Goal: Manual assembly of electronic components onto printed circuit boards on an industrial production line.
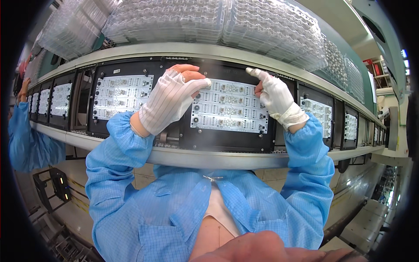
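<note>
White rectangular circuit-board strips [227,100] already lying in four rows in a flat black carrier [227,142], apparently full, remaining work indiscernible, between left white-gloved hand [168,99], grip half-curled, pinch impossible to tell, and right white-gloved hand [278,97], grip spread.
</note>
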